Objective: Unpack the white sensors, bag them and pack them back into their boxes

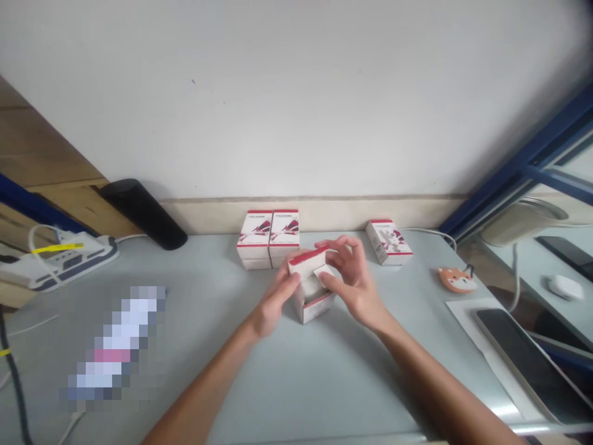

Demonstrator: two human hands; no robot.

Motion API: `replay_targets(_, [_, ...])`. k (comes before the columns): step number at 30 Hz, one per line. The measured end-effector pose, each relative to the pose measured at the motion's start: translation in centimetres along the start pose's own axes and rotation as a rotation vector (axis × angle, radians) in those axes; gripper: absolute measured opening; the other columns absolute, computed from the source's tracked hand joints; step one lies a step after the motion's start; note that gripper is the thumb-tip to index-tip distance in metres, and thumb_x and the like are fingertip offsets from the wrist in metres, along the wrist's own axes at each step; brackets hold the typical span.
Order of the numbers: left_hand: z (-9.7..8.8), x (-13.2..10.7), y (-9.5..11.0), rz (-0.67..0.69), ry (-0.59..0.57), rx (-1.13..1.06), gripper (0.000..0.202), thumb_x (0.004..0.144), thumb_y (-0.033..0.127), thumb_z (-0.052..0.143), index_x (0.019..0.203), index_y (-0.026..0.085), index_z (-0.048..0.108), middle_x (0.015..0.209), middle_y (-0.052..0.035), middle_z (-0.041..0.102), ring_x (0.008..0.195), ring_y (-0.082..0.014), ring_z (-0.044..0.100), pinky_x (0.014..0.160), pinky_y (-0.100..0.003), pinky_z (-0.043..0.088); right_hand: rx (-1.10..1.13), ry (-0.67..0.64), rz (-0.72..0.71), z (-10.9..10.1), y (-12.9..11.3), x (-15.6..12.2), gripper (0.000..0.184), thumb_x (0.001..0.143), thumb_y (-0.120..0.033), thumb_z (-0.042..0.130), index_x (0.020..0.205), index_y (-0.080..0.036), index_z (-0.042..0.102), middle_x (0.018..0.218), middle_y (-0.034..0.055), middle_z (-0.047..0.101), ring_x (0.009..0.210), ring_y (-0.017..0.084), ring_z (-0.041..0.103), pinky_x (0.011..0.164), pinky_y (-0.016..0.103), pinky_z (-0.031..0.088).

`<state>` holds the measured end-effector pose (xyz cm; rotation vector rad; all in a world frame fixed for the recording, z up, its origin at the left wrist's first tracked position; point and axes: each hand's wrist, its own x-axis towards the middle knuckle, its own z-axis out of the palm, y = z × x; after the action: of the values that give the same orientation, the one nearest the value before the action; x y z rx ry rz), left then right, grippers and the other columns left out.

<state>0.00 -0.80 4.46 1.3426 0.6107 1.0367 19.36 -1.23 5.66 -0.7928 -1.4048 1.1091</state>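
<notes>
Between my hands is a small white and red cardboard box [319,307], its lid flap raised and its opening facing me. My left hand [272,298] grips the box's left side, thumb on the edge by the opening. With fingers curled behind the lid, my right hand [353,281] has its thumb on a small white side flap at the opening. What lies inside is too blurred to make out. Just behind, stacked boxes [254,238] of the same print stand side by side near the wall. Another such box [390,242] sits apart to the right.
A black cylinder [143,213] leans at the back left, near a white power strip [74,262]. A pixelated object [115,346] lies on the left. On the right are an orange animal-faced case [457,280] and a dark phone [528,358] over white paper.
</notes>
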Motion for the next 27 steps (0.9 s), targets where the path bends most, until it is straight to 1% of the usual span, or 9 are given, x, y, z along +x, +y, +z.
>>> replay_targets(3, [0.4,0.4,-0.1,-0.045,0.073,0.060,0.037,0.102,0.042,0.059,0.134,0.025,0.064,0.133,-0.0071,0.070,0.131,-0.0313,0.060,0.111,-0.043,0.046,-0.057,-0.029,-0.055,-0.3,-0.1,-0.2,0.035,0.099,-0.043,0.065,0.127,-0.032,0.048,0.128,0.0080,0.063,0.120,0.025,0.063,0.109,0.048,0.050])
replay_targets(5, [0.7,0.6,0.0,0.000,0.114,0.095,0.031,0.100,0.040,0.062,0.126,0.024,0.067,0.128,-0.0062,0.073,0.125,-0.0296,0.064,0.108,-0.040,0.047,-0.075,-0.018,-0.057,-0.5,-0.1,-0.3,0.025,0.100,-0.047,0.062,0.115,-0.029,0.054,0.121,0.0085,0.067,0.117,0.026,0.064,0.105,0.049,0.052])
replay_targets(7, [0.8,0.7,0.2,0.042,0.136,0.128,0.028,0.098,0.039,0.065,0.122,0.024,0.068,0.127,-0.0057,0.073,0.121,-0.0282,0.065,0.105,-0.038,0.048,-0.061,0.030,-0.041,-0.6,0.0,-0.3,0.023,0.100,-0.047,0.063,0.106,-0.027,0.053,0.111,0.0074,0.070,0.107,0.025,0.067,0.095,0.045,0.056])
replay_targets(10, [0.5,0.5,0.4,0.083,0.092,0.131,0.033,0.098,0.039,0.064,0.128,0.024,0.066,0.130,-0.0070,0.071,0.122,-0.0288,0.065,0.104,-0.038,0.049,-0.098,0.070,-0.044,-0.8,-0.2,-0.1,0.021,0.100,-0.044,0.065,0.109,-0.027,0.058,0.106,0.0060,0.070,0.098,0.023,0.067,0.086,0.039,0.058])
replay_targets(13, [0.0,0.2,0.5,0.132,0.021,0.091,0.040,0.099,0.039,0.060,0.135,0.024,0.062,0.141,-0.0093,0.066,0.133,-0.0322,0.059,0.111,-0.042,0.045,-0.177,-0.022,-0.081,-1.4,-0.6,0.2,0.016,0.102,-0.040,0.063,0.110,-0.027,0.067,0.109,0.0066,0.070,0.105,0.024,0.067,0.092,0.041,0.056])
replay_targets(16, [-0.1,0.0,0.6,0.154,0.037,0.120,0.040,0.101,0.038,0.057,0.139,0.026,0.059,0.148,-0.0099,0.060,0.136,-0.0324,0.056,0.113,-0.044,0.045,-0.182,-0.105,-0.111,-1.6,-0.7,0.3,0.013,0.103,-0.036,0.061,0.106,-0.026,0.070,0.112,0.0068,0.071,0.112,0.025,0.067,0.098,0.042,0.055])
replay_targets(21, [0.5,-0.2,0.7,0.195,0.116,0.267,0.038,0.102,0.041,0.057,0.137,0.026,0.058,0.137,-0.0098,0.063,0.127,-0.0285,0.061,0.110,-0.040,0.047,-0.255,0.053,-0.121,-1.1,-0.3,0.3,0.017,0.102,-0.039,0.063,0.109,-0.027,0.072,0.106,0.0054,0.073,0.097,0.022,0.068,0.088,0.039,0.057])
replay_targets(25, [1.4,-0.4,0.5,0.148,0.154,0.296,0.058,0.093,0.038,0.073,0.144,0.027,0.047,0.137,-0.0120,0.063,0.122,-0.0298,0.064,0.104,-0.043,0.051,-0.312,0.118,-0.113,-0.8,-0.7,0.5,0.020,0.101,-0.042,0.063,0.110,-0.026,0.070,0.098,0.0040,0.073,0.084,0.019,0.066,0.080,0.036,0.057])
replay_targets(27, [2.0,-0.4,0.5,0.134,0.179,0.279,0.064,0.093,0.035,0.074,0.147,0.028,0.041,0.135,-0.0126,0.065,0.121,-0.0295,0.066,0.104,-0.043,0.052,-0.315,0.131,-0.097,-0.7,-0.9,0.6,0.021,0.102,-0.043,0.061,0.114,-0.026,0.066,0.098,0.0032,0.071,0.079,0.017,0.064,0.078,0.035,0.056])
